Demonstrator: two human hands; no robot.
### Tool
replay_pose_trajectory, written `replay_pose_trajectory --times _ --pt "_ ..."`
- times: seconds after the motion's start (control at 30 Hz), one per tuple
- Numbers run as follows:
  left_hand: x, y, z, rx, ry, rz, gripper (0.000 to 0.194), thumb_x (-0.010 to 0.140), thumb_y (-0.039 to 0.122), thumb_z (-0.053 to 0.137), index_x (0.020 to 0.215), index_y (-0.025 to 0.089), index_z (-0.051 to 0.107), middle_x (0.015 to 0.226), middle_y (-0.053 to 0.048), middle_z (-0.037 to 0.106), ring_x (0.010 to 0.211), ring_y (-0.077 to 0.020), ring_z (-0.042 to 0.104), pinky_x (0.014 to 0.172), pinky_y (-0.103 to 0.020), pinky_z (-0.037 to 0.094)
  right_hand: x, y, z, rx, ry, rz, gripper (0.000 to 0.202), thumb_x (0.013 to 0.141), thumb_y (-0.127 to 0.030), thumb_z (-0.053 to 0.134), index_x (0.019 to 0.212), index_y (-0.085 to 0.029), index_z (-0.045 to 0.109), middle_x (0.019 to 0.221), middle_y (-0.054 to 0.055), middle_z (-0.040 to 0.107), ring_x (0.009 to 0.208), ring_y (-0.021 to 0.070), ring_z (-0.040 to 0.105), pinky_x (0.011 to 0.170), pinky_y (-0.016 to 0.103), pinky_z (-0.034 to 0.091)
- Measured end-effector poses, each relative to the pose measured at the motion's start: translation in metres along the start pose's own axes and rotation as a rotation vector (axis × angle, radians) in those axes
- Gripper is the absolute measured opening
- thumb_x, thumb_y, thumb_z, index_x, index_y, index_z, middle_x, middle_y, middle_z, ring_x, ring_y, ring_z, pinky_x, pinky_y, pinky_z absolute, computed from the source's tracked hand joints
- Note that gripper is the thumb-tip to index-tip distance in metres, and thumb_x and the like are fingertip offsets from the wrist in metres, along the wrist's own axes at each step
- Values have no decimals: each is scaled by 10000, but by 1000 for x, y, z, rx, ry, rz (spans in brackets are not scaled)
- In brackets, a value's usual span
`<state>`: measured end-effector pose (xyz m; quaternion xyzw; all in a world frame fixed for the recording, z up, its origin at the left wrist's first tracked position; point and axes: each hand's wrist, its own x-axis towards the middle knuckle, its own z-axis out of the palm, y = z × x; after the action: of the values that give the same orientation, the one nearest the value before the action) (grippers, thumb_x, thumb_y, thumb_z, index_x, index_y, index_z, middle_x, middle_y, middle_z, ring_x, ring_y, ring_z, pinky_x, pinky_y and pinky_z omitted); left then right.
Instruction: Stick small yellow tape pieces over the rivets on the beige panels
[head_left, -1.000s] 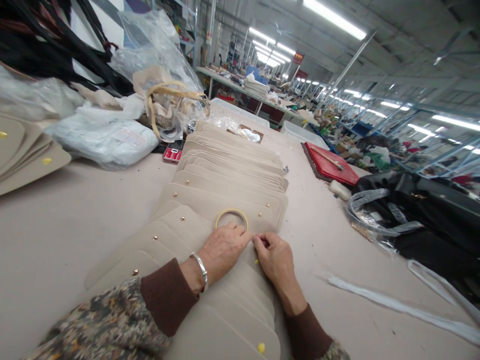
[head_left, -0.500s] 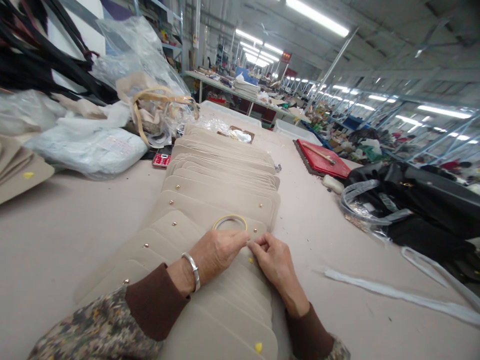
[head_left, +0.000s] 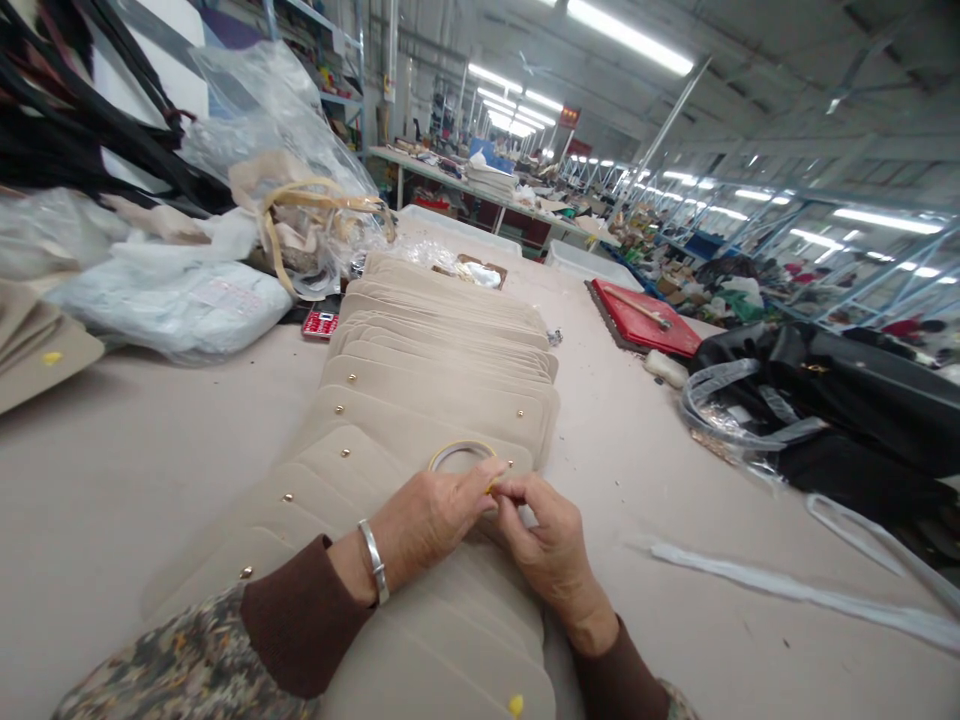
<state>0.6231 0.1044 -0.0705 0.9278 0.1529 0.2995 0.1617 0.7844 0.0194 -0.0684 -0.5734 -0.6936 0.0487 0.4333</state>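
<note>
A long row of overlapping beige flap pieces [head_left: 442,390] with small brass studs runs down the table [head_left: 127,470]. A thin yellow tape roll [head_left: 459,453] lies on one flap just beyond my fingers. My left hand [head_left: 431,520], with a silver bangle on the wrist, and my right hand [head_left: 544,540] meet fingertip to fingertip over a flap. Between them they pinch a small yellow bit [head_left: 491,488], too small to identify. Another yellow dot [head_left: 515,705] sits on the nearest flap.
Plastic bags [head_left: 172,295] and beige straps [head_left: 315,205] pile up at back left, with a red calculator [head_left: 320,323] beside them. A red board [head_left: 645,320] lies at right, next to black bags in plastic [head_left: 817,400]. White strips [head_left: 787,590] trail across the right side.
My hands have lifted slightly off the flap and drawn together, fingertips now pinching a small yellow bit. The view has shifted a little to the right.
</note>
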Motion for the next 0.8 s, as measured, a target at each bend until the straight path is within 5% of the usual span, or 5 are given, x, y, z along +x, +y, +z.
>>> replay_pose_trajectory --times 0.23,0.43,0.57,0.7,0.8 --pt "1 -4 1 29 -5 15 206 996 203 350 877 182 517 710 -3 615 619 -157 611 530 -260 405 -6 -4 3 -76 75 64 139 794 -118 531 769 -178 654 667 12 660 573 119 588 594 236 475" --pt "0 9 2 97 106 111 245 957 128 334 789 198 498 638 16 525 535 -144 489 479 -268 322 2 -3 5 387 106 720 175 762 -338 628 705 -173 634 490 -27 606 420 118 553 439 222 469" --pt "2 14 4 173 -51 35 173 952 124 403 846 187 524 708 8 559 602 -147 504 545 -257 378 6 15 -4 498 162 919 287 664 -417 732 725 -149 645 504 -26 618 404 116 575 419 211 470" --pt "9 7 3 335 -273 -147 101 931 126 484 885 175 559 863 -41 614 801 -203 556 696 -314 456 2 24 -8 512 132 887 351 673 -460 747 788 -135 683 575 -13 645 466 102 601 482 204 505" --pt "10 6 1 333 -351 -159 94 929 130 494 889 172 569 885 -46 621 820 -214 546 712 -335 469 -1 24 -6 493 97 852 353 689 -473 733 756 -130 680 560 -14 624 470 100 585 491 212 513"
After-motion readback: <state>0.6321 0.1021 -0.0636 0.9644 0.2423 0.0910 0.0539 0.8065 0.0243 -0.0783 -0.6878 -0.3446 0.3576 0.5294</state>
